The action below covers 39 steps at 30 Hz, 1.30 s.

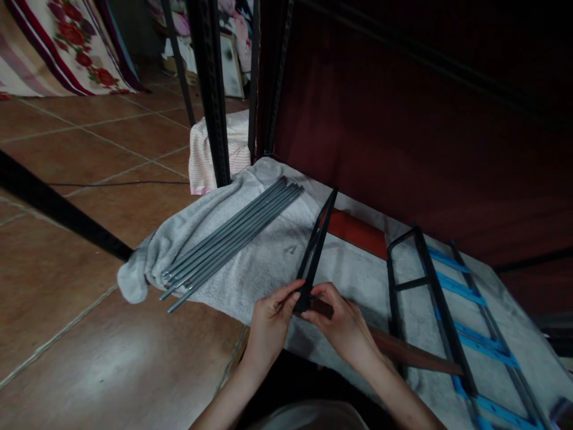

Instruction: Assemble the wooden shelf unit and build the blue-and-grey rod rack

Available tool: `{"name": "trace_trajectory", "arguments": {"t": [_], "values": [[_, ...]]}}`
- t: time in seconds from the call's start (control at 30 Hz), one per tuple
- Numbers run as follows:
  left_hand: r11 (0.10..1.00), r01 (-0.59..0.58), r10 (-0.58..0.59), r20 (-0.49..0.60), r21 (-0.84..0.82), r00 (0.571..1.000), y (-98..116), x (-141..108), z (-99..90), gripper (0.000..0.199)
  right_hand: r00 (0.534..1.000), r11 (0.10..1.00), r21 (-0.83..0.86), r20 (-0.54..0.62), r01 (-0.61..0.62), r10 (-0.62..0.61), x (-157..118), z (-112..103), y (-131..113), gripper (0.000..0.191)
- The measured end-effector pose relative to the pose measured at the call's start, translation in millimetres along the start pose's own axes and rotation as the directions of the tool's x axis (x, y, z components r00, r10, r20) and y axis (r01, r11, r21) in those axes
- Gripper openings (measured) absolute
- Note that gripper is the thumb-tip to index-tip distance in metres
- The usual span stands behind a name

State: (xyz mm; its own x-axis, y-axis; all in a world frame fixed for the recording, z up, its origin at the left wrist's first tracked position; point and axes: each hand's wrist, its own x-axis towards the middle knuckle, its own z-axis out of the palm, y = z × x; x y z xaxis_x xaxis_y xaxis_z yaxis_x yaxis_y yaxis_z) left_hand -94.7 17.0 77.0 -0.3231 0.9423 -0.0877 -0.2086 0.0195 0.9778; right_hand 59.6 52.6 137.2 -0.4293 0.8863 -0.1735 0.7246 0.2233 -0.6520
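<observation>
Both hands meet at the near end of a narrow black metal frame [319, 251], which points away from me over the grey cloth. My left hand [273, 310] pinches its left side, fingers closed on it. On the other side, my right hand [335, 310] has its thumb and fingers closed on the same end. Something brown runs from under my right hand toward the right. A bundle of several grey metal rods [237, 236] lies to the left on the grey cloth [250, 283]. Small metal pieces [290, 249] rest between the rods and the frame.
Right of my hands lie a black frame [430, 286] and a ladder-like piece with blue bars [477, 343]. An orange-red panel [358, 232] is behind the held frame. Black uprights [210, 89] rise at the back left. Dark red fabric [403, 149] hangs behind.
</observation>
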Motion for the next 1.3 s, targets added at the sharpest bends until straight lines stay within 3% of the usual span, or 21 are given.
{"name": "trace_trajectory", "arguments": {"t": [0.5,0.83,1.0,1.17,1.3], "values": [[0.988,-0.088,0.088,0.008,0.127,0.996,-3,-5,4.6,0.029,0.973,0.975,0.016,0.067,0.22,-0.221,-2,-12,22,0.028],[0.96,-0.192,0.189,0.037,0.204,0.981,-12,-14,10.0,0.037,0.992,0.988,0.09,0.008,0.128,-0.13,-3,-7,20,0.021],[0.966,-0.183,0.189,-0.016,0.182,0.982,-16,-13,10.2,0.035,0.988,0.986,0.066,-0.016,0.152,-0.151,-3,-7,20,0.02],[0.961,-0.196,0.2,0.0,0.197,0.98,-16,-9,11.1,0.035,0.98,0.979,0.054,-0.01,0.197,-0.197,-4,-6,22,0.021],[0.947,-0.216,0.224,-0.005,0.237,0.975,-12,-11,11.6,0.036,0.978,0.978,0.024,0.006,0.208,-0.208,-6,-6,22,0.031]]}}
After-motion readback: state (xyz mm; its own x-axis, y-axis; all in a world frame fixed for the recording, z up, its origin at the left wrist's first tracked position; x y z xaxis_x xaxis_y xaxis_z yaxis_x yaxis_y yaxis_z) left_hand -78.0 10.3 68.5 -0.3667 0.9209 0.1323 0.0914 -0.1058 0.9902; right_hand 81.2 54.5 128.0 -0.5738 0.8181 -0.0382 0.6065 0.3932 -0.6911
